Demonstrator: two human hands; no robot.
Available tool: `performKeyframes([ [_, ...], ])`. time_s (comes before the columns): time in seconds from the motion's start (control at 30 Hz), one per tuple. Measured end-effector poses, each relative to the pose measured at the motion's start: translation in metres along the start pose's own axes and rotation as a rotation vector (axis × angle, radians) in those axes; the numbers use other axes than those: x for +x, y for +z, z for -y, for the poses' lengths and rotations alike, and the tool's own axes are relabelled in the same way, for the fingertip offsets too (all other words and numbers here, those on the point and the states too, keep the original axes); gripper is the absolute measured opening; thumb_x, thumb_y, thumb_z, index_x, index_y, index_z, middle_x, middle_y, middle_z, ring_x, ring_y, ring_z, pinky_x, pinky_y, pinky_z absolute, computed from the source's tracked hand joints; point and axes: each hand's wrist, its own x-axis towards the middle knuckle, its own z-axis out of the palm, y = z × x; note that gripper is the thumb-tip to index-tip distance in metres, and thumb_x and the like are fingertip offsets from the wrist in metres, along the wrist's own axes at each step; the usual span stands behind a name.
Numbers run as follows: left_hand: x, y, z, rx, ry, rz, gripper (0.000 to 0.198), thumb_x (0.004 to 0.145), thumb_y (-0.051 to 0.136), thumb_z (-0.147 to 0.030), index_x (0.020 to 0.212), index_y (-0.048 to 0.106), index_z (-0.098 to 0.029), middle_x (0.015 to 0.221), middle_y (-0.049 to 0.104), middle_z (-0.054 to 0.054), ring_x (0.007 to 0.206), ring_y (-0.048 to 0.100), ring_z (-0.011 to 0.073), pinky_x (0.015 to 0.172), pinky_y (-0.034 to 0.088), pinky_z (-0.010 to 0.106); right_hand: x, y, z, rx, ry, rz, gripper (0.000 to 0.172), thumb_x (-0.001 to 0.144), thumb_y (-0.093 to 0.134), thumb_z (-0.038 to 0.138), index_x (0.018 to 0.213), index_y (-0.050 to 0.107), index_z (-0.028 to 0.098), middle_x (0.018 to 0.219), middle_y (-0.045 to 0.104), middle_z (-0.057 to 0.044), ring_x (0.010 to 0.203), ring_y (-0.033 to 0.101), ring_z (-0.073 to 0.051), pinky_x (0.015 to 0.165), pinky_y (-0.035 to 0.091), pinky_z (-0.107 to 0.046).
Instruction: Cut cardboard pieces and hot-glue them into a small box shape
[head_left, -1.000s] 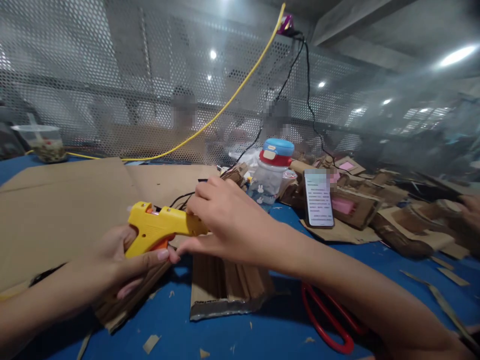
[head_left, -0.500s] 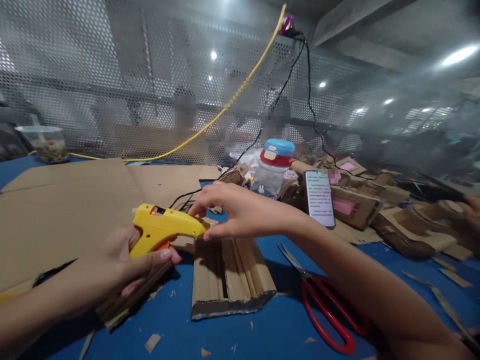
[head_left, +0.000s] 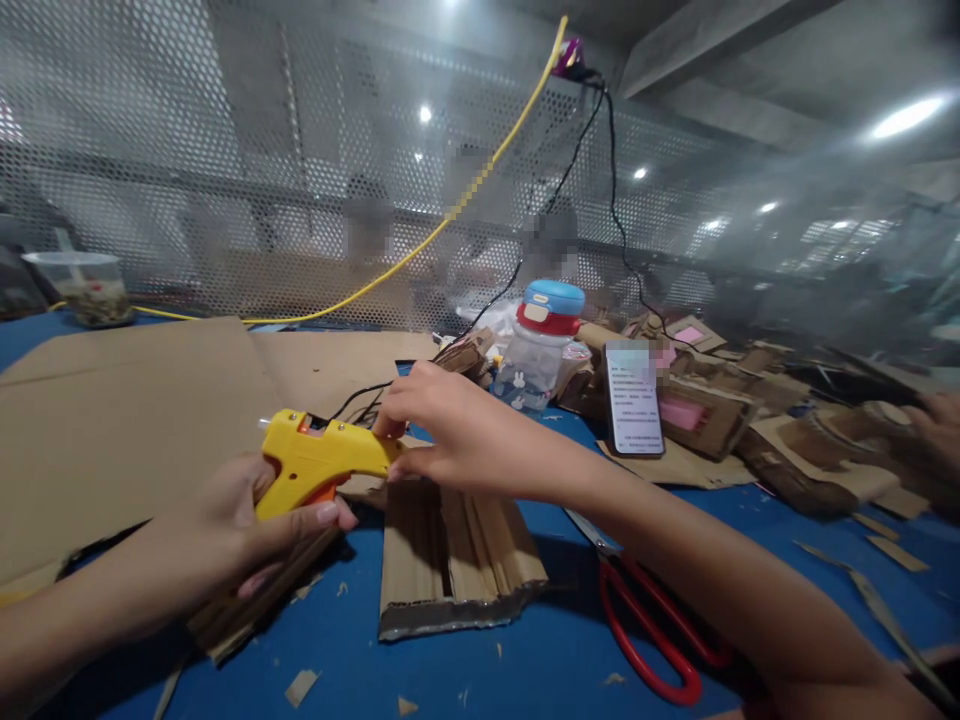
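Note:
My left hand [head_left: 225,535] is wrapped round the grip of a yellow glue gun [head_left: 319,458] with an orange trigger, its black cord trailing back across the table. My right hand [head_left: 442,435] reaches across and pinches at the back end of the gun with thumb and fingers; what sits between the fingertips is too small to make out. Just below both hands lies a folded, ribbed cardboard piece [head_left: 454,555] on the blue table [head_left: 525,665]. A cardboard strip [head_left: 247,605] lies under my left hand.
Red-handled scissors [head_left: 649,635] lie right of the folded cardboard. A large flat cardboard sheet [head_left: 127,420] covers the left. Behind stand a bottle with a blue-red cap [head_left: 541,345], a propped phone [head_left: 634,398] and cardboard scraps [head_left: 787,440]. A perforated metal screen [head_left: 225,160] backs the table; another person's hand [head_left: 934,425] shows far right.
My right hand drew back from over the gun's body to its rear end and now pinches there. The scissors came into view. My left hand barely moved.

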Motion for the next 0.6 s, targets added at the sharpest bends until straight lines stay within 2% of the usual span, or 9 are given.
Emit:
performKeyframes([
  [0.13, 0.003, 0.0, 0.003, -0.018, 0.037, 0.041, 0.057, 0.066, 0.065, -0.071, 0.088, 0.062, -0.018, 0.035, 0.041, -0.009, 0.033, 0.03, 0.008, 0.036, 0.026, 0.019, 0.001, -0.005, -0.002, -0.004, -0.001, 0.042, 0.008, 0.077, 0.073, 0.006, 0.08, 0.069, 0.013, 0.083, 0.067, -0.004, 0.084, 0.05, -0.017, 0.078, 0.034, -0.029],
  [0.3, 0.0, 0.003, 0.001, -0.004, 0.065, 0.034, 0.049, 0.071, 0.065, -0.066, 0.086, 0.064, -0.019, 0.035, 0.042, -0.008, 0.034, 0.03, 0.0082, 0.036, 0.024, 0.019, 0.0, -0.01, -0.006, 0.07, -0.001, 0.095, 0.021, 0.08, 0.061, -0.003, 0.089, 0.073, 0.012, 0.083, 0.072, -0.005, 0.082, 0.057, -0.015, 0.075, 0.038, -0.027],
  [0.43, 0.001, 0.002, -0.003, 0.049, 0.039, 0.02, 0.054, 0.064, 0.066, -0.07, 0.086, 0.064, -0.021, 0.043, 0.05, -0.004, 0.033, 0.036, 0.0097, 0.033, 0.026, 0.021, 0.0, -0.012, -0.008, 0.144, 0.027, 0.054, 0.02, 0.085, 0.056, -0.002, 0.088, 0.071, 0.011, 0.087, 0.072, -0.005, 0.084, 0.059, -0.014, 0.076, 0.039, -0.024],
  [0.5, 0.002, 0.0, -0.003, 0.067, 0.05, 0.005, 0.056, 0.063, 0.065, -0.07, 0.089, 0.062, -0.02, 0.045, 0.051, -0.005, 0.034, 0.039, 0.0108, 0.033, 0.028, 0.021, 0.0, -0.009, -0.006, 0.121, 0.036, 0.012, 0.019, 0.09, 0.052, 0.003, 0.085, 0.069, 0.011, 0.084, 0.07, -0.005, 0.08, 0.056, -0.013, 0.073, 0.037, -0.025],
  [0.6, 0.003, 0.0, -0.003, 0.042, 0.092, -0.034, 0.055, 0.063, 0.065, -0.067, 0.092, 0.059, -0.02, 0.05, 0.055, -0.005, 0.038, 0.044, 0.0119, 0.037, 0.038, 0.022, 0.001, -0.001, 0.0, 0.056, 0.013, -0.034, 0.021, 0.095, 0.058, 0.026, 0.084, 0.068, 0.012, 0.08, 0.064, -0.004, 0.077, 0.051, -0.014, 0.072, 0.034, -0.027],
])
